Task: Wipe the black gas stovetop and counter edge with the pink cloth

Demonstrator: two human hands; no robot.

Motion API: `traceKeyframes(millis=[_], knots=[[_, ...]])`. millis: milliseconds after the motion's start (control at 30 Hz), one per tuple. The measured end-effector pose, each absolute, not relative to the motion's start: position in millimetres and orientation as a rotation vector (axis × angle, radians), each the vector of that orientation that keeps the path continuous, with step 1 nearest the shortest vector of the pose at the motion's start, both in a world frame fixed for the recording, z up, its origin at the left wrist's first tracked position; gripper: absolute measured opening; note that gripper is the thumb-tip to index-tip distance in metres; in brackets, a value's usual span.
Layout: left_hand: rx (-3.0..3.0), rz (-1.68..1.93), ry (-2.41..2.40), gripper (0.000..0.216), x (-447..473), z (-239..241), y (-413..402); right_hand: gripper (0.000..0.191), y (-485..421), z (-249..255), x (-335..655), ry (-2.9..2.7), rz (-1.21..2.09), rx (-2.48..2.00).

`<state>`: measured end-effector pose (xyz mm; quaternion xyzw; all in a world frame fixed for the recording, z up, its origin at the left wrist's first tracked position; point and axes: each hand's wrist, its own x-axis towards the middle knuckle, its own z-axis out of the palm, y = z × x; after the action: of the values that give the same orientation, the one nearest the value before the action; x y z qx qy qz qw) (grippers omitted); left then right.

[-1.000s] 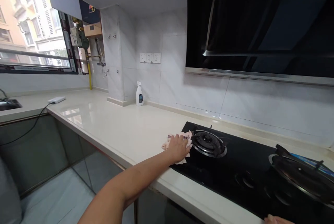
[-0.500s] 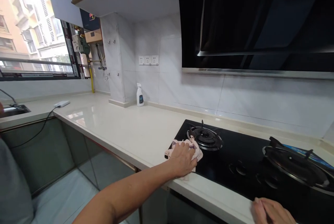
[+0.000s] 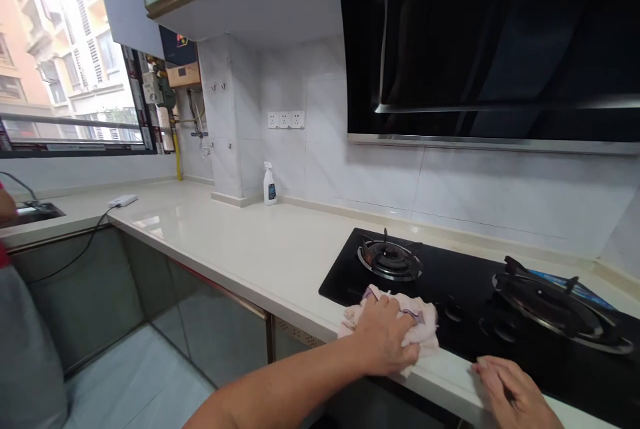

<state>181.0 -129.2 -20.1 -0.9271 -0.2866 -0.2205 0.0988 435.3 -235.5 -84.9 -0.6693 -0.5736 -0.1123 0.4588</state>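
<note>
A crumpled pale pink cloth [image 3: 423, 329] lies under my left hand [image 3: 385, 336], pressed down across the front edge of the black gas hob [image 3: 340, 279] and the pale counter beside it. My fingers are closed over the cloth, and part of it bunches out past them on both sides. Near the counter's front edge at lower right is my right hand [image 3: 515, 392], its fingers curled in toward the thumb, with nothing visible in them. The left burner [image 3: 390, 259] is just beyond the cloth; the hob's knobs [image 3: 453, 312] lie to its right.
A white spray bottle [image 3: 270, 184] stands by the tiled wall. The larger right burner [image 3: 550, 302] has a blue item [image 3: 575, 287] behind it. The range hood [image 3: 475, 49] overhangs the hob. A white device [image 3: 123, 200] with a cable and another person [image 3: 30, 342] are at left.
My left hand has moved the cloth right and toward me, from the hob's left corner to its front edge. My right hand stays near the counter edge, slightly further left in view.
</note>
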Motion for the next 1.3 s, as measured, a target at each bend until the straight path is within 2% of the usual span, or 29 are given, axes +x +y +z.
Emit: traceKeyframes(millis=[167, 333, 400, 533, 600, 700, 900, 1067, 1300], knots=[[-2.944, -0.733, -0.701, 0.056, 223, -23, -148, 0.054, -248, -64, 424, -1.067, -0.087, -1.572], [-3.235, -1.025, -0.691, 0.080, 219, -11, -146, 0.044, -254, -43, 413, -1.338, -0.180, -1.450], [-3.209, -1.220, -0.744, 0.072, 196, -4, -137, 0.044, -248, -40, 406, -1.484, -0.220, -1.481], [-2.801, -1.378, -1.040, 0.034, 126, 8, -102, 0.051, -226, -37, 370, -1.777, -0.271, -1.600], [-2.682, -1.283, -1.245, 0.025, 90, 9, -81, 0.057, -213, -32, 340, -1.960, -0.233, -1.671], [-2.551, -1.040, -1.477, 0.024, 47, 2, -53, 0.063, -193, -16, 294, -2.109, -0.164, -1.737], [-2.409, -0.773, -1.765, 0.037, 20, -15, -26, 0.050, -167, 3, 245, -2.209, -0.200, -1.589], [-2.410, -0.634, -1.753, 0.042, 25, -13, -33, 0.037, -177, -12, 266, -2.079, -0.253, -1.568], [-2.440, -0.619, -1.778, 0.048, 25, -8, -34, 0.023, -220, -27, 348, -1.836, -0.354, -1.680]])
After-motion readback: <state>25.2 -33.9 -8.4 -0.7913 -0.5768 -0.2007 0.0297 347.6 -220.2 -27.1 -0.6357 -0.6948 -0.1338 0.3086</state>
